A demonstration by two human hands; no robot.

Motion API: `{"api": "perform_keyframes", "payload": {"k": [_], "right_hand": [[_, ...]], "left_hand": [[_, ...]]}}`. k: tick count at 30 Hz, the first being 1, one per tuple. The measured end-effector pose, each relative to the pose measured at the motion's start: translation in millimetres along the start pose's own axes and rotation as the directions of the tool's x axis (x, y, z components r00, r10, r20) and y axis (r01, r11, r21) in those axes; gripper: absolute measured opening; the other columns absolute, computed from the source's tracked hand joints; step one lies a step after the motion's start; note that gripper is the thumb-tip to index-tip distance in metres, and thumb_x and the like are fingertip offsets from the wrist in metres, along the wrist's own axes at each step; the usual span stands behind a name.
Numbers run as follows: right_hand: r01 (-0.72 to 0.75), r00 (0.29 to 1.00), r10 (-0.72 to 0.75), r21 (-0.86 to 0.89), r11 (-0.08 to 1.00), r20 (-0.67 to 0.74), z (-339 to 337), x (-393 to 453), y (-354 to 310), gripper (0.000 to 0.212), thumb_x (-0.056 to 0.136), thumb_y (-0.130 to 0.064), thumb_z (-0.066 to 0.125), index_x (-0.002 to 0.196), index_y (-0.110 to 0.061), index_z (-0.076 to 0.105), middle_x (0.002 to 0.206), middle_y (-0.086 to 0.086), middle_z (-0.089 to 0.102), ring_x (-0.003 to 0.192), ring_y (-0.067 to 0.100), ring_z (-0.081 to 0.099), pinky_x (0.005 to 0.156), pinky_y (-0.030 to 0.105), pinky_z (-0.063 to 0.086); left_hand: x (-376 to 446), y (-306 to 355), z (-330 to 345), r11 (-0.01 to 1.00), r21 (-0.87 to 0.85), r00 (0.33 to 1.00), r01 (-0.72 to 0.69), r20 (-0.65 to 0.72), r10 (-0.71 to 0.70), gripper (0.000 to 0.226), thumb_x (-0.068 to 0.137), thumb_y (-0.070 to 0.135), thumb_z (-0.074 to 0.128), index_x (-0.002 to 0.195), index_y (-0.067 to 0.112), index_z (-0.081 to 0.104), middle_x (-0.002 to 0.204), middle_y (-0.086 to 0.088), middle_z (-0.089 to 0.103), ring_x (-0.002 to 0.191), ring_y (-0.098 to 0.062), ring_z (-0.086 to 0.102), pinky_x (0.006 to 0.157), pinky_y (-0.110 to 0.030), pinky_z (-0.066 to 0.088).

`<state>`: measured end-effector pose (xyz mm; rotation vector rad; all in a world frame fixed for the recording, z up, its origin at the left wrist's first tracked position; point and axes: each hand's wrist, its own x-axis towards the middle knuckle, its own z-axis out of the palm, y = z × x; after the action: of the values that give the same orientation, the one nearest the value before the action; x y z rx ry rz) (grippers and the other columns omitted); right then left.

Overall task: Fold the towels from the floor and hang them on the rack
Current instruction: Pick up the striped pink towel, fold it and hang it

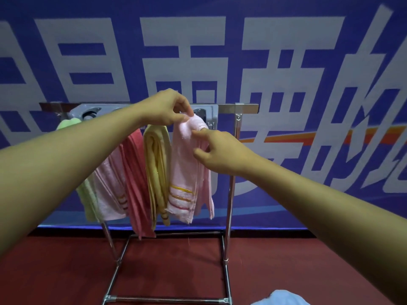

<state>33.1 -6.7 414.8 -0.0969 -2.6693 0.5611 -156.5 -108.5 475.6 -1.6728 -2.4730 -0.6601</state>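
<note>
pale blue cloth (pixel 280 297) lies lowest, on the dark red floor (pixel 55 271); it looks like 1 more towel to fold. up ahead, 5 towels hang side by side on the shiny metal rack (pixel 230 194). the left hand (pixel 167 107) pinches the top of the light pink towel (pixel 189 172), where it bends over the bar. the right hand (pixel 217 150) touches the same towel with loose, open fingers, maybe to smooth it so it hangs flat. behind the rack is a big blue banner (pixel 308 29) with white signs.
</note>
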Motion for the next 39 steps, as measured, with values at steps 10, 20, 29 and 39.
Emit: {"api": "perform_keyframes", "payload": {"k": [10,20,29,39], "right_hand": [[0.002,0.999,-0.003,0.015,1.0,0.035,11.1,26.6,-2.3,0.041,0.096,-0.024,0.055,0.137,-0.017,0.057,0.097,0.005,0.062,0.07,0.011,0.053,0.055,0.02,0.036],[0.053,0.995,-0.045,0.099,0.994,-0.084,18.6,24.3,-2.3,0.05,0.097,-0.017,0.053,0.146,-0.016,0.047,0.103,0.008,0.065,0.084,0.023,0.063,0.068,0.03,0.052],[0.047,0.999,-0.046,0.119,0.992,-0.009,34.6,9.7,4.8,0.059,0.094,-0.015,0.053,0.152,-0.018,0.041,0.075,-0.001,0.06,0.063,0.01,0.055,0.055,0.019,0.038],[0.074,0.997,-0.073,0.124,0.99,-0.012,22.4,-40.1,22.6,0.062,0.094,-0.011,0.051,0.152,-0.031,0.043,0.055,-0.033,0.053,0.051,0.005,0.054,0.053,0.009,0.035]], "left_hand": [[12.4,-24.4,-1.0,0.999,0.005,0.998,-0.038,0.054,0.038,0.02,0.094,0.005,0.067,0.108,0.016,0.076,0.099,0.005,0.078,0.092,-0.009,0.074,0.085,-0.028,0.06],[18.8,-29.3,0.6,0.993,0.081,0.996,-0.092,-0.001,0.092,0.023,0.094,0.007,0.067,0.105,0.025,0.075,0.1,0.007,0.073,0.093,-0.009,0.069,0.083,-0.037,0.059],[19.4,-33.3,15.5,0.952,0.259,0.986,-0.161,0.09,0.143,0.023,0.097,0.01,0.065,0.108,0.026,0.077,0.101,-0.004,0.063,0.094,-0.024,0.058,0.079,-0.034,0.046],[-13.4,1.8,4.4,0.904,0.367,0.975,-0.218,0.04,0.219,0.03,0.099,0.017,0.062,0.122,0.033,0.073,0.113,0.006,0.063,0.1,-0.015,0.047,0.083,-0.032,0.041]]}}
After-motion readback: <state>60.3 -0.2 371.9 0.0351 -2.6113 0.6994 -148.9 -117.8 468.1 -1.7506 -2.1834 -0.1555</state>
